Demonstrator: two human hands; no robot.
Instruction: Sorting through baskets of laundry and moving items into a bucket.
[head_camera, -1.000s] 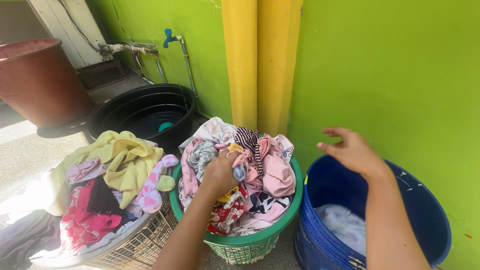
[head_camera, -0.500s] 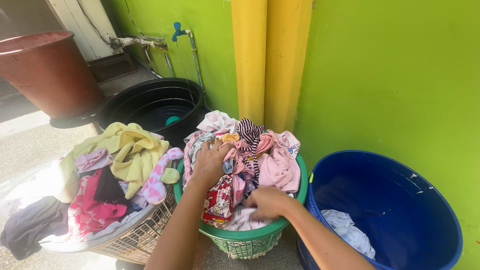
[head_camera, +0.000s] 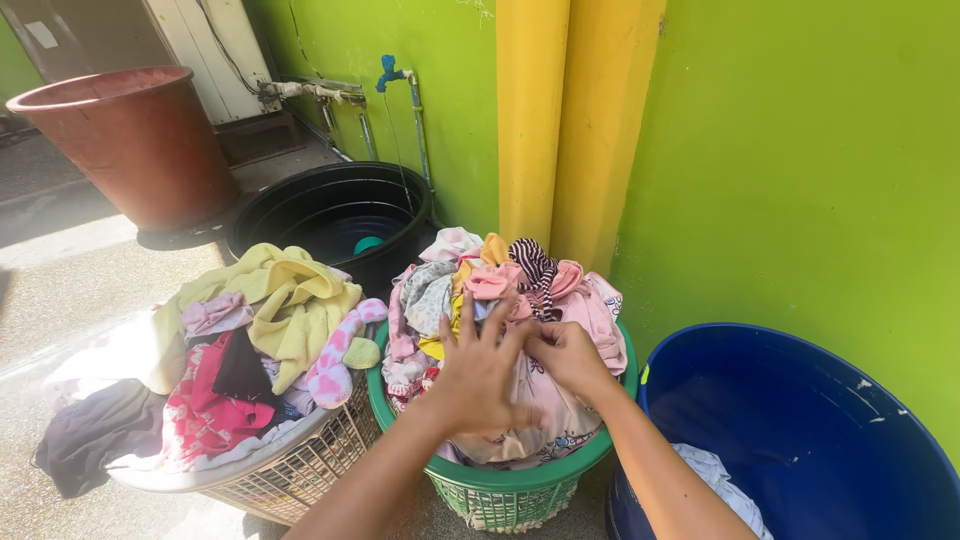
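A green basket (head_camera: 385, 405) is heaped with pink, patterned and striped clothes (head_camera: 470, 280). My left hand (head_camera: 478, 370) lies flat on the pile with fingers spread, pressing on a pale pink garment (head_camera: 545, 410). My right hand (head_camera: 567, 355) sits beside it on the pile, fingers closed on that same pale cloth. To the right stands a blue tub (head_camera: 800, 430) with a white cloth (head_camera: 715, 475) at its bottom.
A beige wicker basket (head_camera: 300, 470) heaped with yellow, red and dark clothes sits at the left. Behind it are a black tub (head_camera: 330, 205) and a brown pot (head_camera: 130, 140). A blue tap (head_camera: 392, 70) is on the green wall, beside a yellow post (head_camera: 560, 120).
My right hand came back from over the blue tub to the clothes pile and took hold of the pale cloth. My left hand spread flat on the pile.
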